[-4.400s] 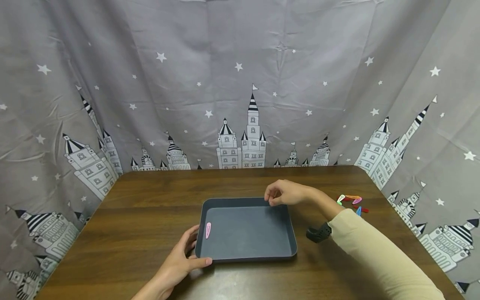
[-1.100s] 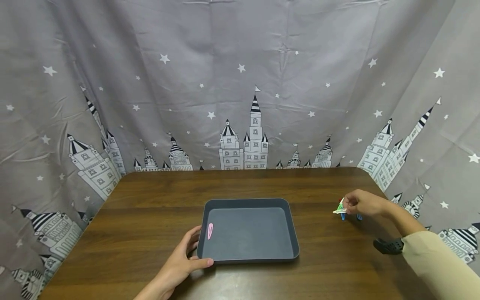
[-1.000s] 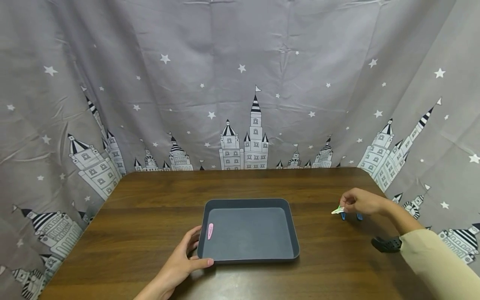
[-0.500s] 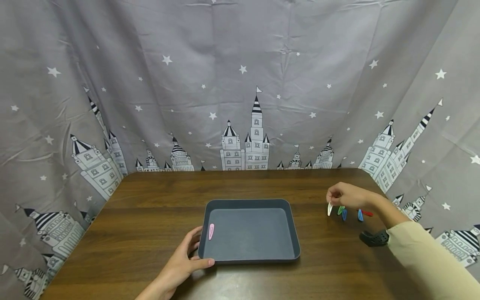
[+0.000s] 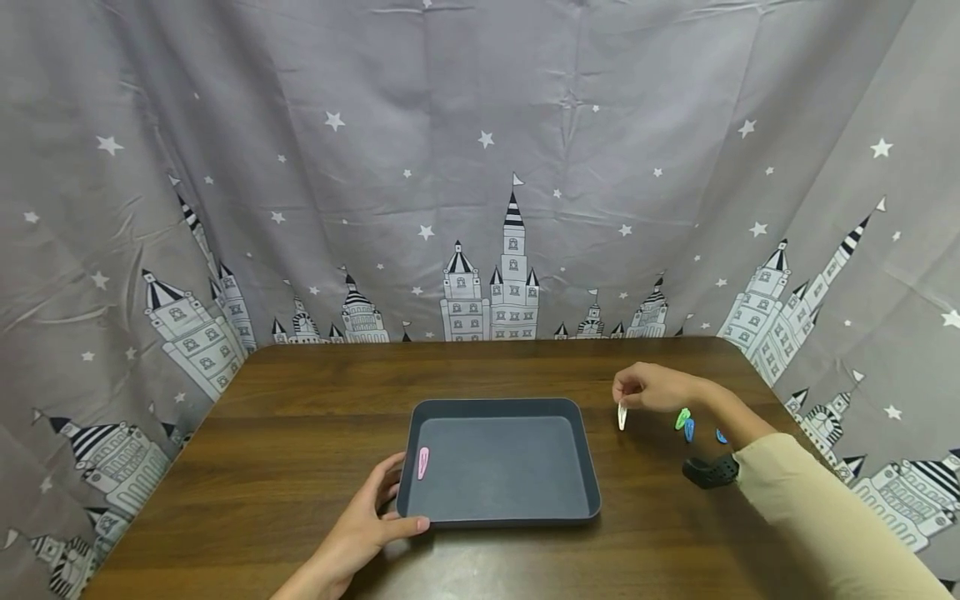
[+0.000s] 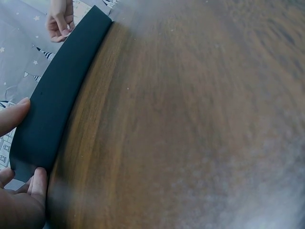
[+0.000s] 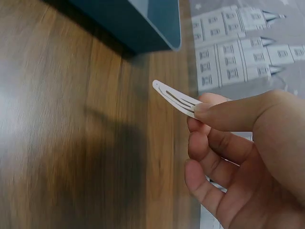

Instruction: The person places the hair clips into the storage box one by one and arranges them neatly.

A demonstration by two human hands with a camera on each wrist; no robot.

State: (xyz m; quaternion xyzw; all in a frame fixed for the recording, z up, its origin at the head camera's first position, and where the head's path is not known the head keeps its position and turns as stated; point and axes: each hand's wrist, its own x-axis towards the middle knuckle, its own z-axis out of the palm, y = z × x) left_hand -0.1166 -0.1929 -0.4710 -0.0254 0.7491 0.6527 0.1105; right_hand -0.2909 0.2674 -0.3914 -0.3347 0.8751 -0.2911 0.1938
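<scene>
Between thumb and fingers, my right hand (image 5: 654,387) pinches a white snap hair clip (image 7: 176,99), held above the table just right of the grey tray (image 5: 525,522). My left hand (image 5: 367,517) grips the tray's near left corner, its thumb on the front side and its fingers along the left side. A pink hair clip (image 5: 423,463) lies inside the tray near the left wall. To the right, under my right forearm, lie a green hair clip (image 5: 682,418), a blue hair clip (image 5: 689,430) and another blue clip (image 5: 721,436), partly hidden by the arm.
The brown wooden table (image 5: 315,400) reaches back to a grey curtain (image 5: 360,208) printed with castles and stars. A black strap (image 5: 710,472) sits on my right wrist, below a beige sleeve (image 5: 817,508).
My right hand went from above the tray to the clips on the right, picked up the white clip and has brought it leftward towards the tray. The left hand stays at its corner.
</scene>
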